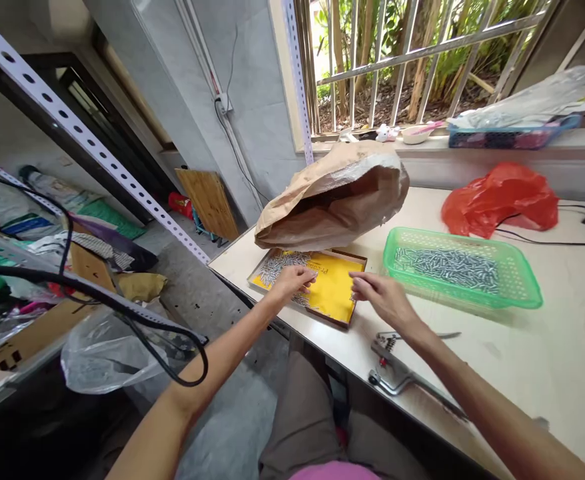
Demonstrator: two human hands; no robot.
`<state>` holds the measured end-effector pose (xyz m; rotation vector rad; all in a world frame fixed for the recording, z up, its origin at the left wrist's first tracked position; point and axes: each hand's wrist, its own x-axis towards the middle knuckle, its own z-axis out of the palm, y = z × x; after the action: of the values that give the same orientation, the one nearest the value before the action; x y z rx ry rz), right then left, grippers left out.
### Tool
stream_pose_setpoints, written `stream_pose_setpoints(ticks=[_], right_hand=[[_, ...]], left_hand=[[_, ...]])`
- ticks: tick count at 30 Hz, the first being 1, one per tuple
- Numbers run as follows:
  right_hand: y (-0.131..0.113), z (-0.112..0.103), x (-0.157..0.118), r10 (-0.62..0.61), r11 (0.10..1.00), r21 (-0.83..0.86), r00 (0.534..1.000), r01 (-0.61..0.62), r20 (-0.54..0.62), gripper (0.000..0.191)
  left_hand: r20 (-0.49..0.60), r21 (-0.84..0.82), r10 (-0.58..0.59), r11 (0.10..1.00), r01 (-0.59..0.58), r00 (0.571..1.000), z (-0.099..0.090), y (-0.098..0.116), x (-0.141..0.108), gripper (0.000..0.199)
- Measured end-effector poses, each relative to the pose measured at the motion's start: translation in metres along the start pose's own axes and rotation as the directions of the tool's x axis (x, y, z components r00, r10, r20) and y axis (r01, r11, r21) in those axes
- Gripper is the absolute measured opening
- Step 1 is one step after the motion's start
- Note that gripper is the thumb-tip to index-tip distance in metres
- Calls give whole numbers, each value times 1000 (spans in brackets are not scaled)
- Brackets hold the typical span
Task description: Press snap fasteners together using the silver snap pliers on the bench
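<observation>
Metal pieces (283, 265) lie near the left fingers (302, 273) and right fingers (362, 284), all curled; what they grasp, cannot tell.

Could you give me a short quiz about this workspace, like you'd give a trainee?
1. True or false: the left hand is over the yellow-bottomed tray.
2. What does the green basket hold?
A) leaves
B) small metal pieces
C) folded cloth
3. Fill in the colour: the crumpled plastic bag just beyond the basket is ____.

Key: 1 true; 2 B; 3 red.
</observation>
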<state>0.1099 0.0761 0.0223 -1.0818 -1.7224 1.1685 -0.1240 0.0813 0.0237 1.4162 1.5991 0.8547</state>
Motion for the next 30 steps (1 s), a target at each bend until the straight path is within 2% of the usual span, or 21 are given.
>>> stream_pose_setpoints(ticks=[2,4,5,7,10,15,19,23,25,27,29,30], right_hand=[[-1,30,19,104,981,165,995,-104,14,39],[0,52,30,133,964,225,990,-138,40,38],[1,60,33,129,963,231,990,-137,50,37],[2,67,35,99,969,219,993,-110,59,37],[1,65,31,50,984,164,996,-62,80,32],[-2,58,27,10,997,71,991,-20,135,23],[2,58,28,9,999,43,984,-17,178,27],[7,61,31,8,1000,0,983,-8,184,29],[8,64,35,9,999,-38,988,-4,156,30],[7,65,39,5,996,-93,993,6,117,27],[4,59,39,-10,987,-162,996,24,89,23],[2,53,37,-15,981,-190,997,29,78,24]], left_hand=[[-68,-51,54,997,-58,996,9,8,-16,26],[-155,6,101,995,-101,983,15,14,-30,24],[-173,25,113,994,-110,978,17,16,-36,23],[-141,5,113,994,-113,984,17,19,-42,21],[-59,-70,94,993,-98,994,14,17,-46,19],[-26,-47,48,998,-49,999,10,10,-46,15],[74,-203,-29,978,44,997,8,6,-43,19],[178,-352,-120,919,177,977,1,0,-35,27],[148,-402,-129,898,179,980,-4,-2,-31,28],[31,-407,-131,904,132,991,-5,-1,-31,25],[-62,-363,-123,927,93,990,-1,5,-36,21],[-56,-337,-115,937,89,992,3,9,-41,20]])
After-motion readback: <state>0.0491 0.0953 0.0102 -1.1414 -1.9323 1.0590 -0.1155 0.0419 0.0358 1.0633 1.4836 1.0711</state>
